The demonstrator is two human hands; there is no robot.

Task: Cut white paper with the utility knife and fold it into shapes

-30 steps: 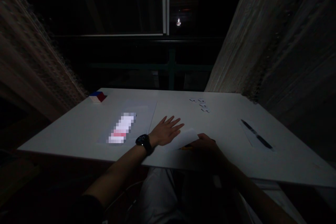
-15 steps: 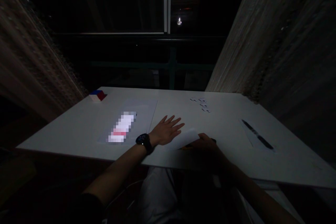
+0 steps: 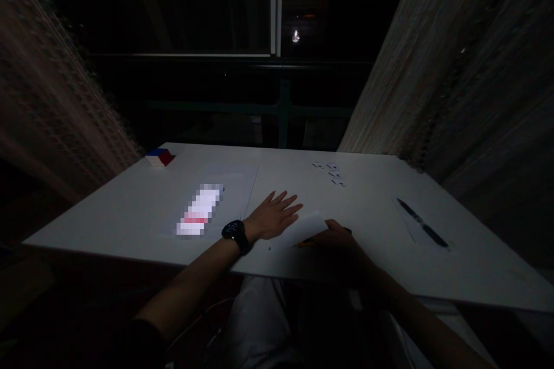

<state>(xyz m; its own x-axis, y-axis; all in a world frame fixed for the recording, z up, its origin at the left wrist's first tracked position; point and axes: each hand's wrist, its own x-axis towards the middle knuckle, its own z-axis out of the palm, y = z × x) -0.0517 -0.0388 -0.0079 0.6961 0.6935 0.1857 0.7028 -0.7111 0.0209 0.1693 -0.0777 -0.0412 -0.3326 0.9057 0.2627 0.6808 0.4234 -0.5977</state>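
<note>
My left hand (image 3: 273, 216) lies palm down with its fingers spread, at the left side of a white sheet of paper (image 3: 303, 228). A dark watch (image 3: 235, 233) is on that wrist. My right hand (image 3: 333, 234) is closed on the sheet's right part, which is lifted and curved off the table. An orange and black object (image 3: 304, 244) shows under the raised paper by the right fingers; its kind is too dark to tell, and whether that hand also grips it is unclear. A small dark speck (image 3: 269, 248) sits near the paper's lower left.
On the white table (image 3: 277, 164), a lit, blurred-out phone-like screen (image 3: 199, 210) rests on paper sheets (image 3: 236, 184) at left. A puzzle cube (image 3: 159, 157) stands at the far left corner. Several small paper pieces (image 3: 335, 175) lie ahead; a black pen-like object (image 3: 422, 222) lies right.
The hands have hardly moved; the whole view has shifted slightly. The lifted part of the paper sits a little differently, and the dark speck by its lower left edge now shows.
</note>
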